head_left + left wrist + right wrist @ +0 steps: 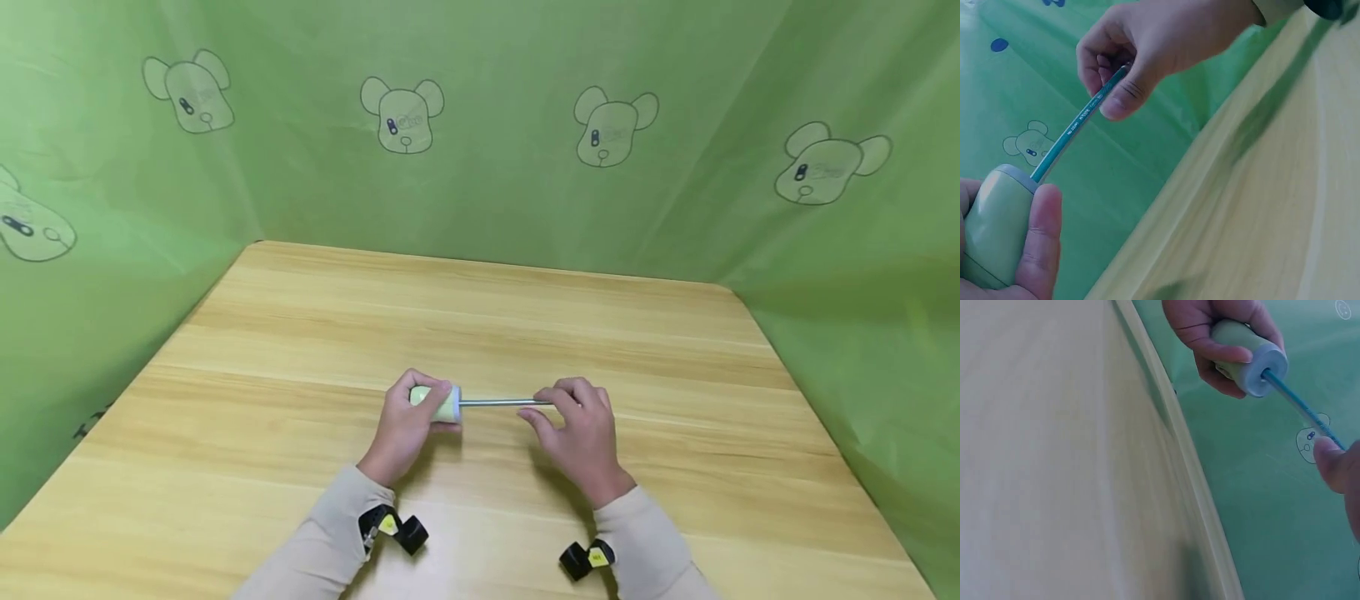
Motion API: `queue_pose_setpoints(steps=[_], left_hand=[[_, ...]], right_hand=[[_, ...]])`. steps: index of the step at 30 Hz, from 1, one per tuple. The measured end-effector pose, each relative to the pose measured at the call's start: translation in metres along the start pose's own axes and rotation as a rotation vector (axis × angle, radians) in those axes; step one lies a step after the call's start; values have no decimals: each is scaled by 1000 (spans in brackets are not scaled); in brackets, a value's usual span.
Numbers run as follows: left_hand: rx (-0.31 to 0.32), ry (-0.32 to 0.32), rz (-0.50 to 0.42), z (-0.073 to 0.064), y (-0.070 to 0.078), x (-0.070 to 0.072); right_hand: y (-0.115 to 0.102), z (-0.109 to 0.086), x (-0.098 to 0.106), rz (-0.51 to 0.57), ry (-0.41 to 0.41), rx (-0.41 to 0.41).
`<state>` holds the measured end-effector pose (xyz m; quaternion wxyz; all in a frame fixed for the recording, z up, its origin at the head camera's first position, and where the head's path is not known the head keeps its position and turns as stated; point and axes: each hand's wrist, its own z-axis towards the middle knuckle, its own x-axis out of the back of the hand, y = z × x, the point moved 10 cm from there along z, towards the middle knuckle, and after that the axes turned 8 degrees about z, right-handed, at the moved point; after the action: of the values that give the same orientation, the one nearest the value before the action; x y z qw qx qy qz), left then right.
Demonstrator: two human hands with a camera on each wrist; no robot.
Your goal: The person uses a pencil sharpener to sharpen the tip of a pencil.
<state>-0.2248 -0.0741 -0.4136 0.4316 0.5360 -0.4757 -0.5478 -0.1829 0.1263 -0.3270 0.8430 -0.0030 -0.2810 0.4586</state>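
Observation:
My left hand [397,427] grips a pale green pencil sharpener [452,408] with a blue-grey end face, held sideways over the table. A slim teal pencil [495,403] with small print along its side runs from the hole in that face. My right hand [585,433] pinches the pencil's far end between thumb and fingers. In the left wrist view, the pencil [1072,130] meets the end of the sharpener [999,219], and the tip inside is hidden. From the right wrist, the hole sits near the middle of the sharpener's round face [1266,367].
A wood-grain table [480,325] spreads beneath both hands. Green sheeting [495,208] with printed bear heads stands around its back and sides. Each sleeved wrist carries a small black camera, one at the left [411,535] and one at the right [576,562].

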Motion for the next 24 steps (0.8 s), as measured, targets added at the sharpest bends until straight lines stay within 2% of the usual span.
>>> queue_pose_setpoints(steps=[4,8,11,14,16,17,19,21,22,23,24], left_hand=[[83,-8,-32,0,-6,-2],[131,-38,-48,-3,-9,-7],[112,-62,-40,-3,-6,-11],[52,-62,-4,-3,-2,-12],[4,-53,28,-3,1,-11],[-18,-48,49,-3,2,-11],[-44,-52,97,-4,2,-13],[-51,-75,142,-5,-1,-17],[-51,-82,157,-5,-3,-19],[-50,-87,167,-5,-5,-20],[-47,-87,171,-5,-7,-20]], right_hand=[[-15,0,9,-3,123,168],[-21,-4,18,-8,235,254],[-21,-6,21,10,273,272],[-17,-2,17,22,210,204],[-11,1,11,35,108,93],[-4,3,6,53,34,-3],[17,2,-8,148,-168,-292],[40,-13,-21,214,-362,-631],[48,-23,-25,212,-443,-772],[53,-31,-28,200,-506,-876],[56,-36,-30,188,-543,-927]])
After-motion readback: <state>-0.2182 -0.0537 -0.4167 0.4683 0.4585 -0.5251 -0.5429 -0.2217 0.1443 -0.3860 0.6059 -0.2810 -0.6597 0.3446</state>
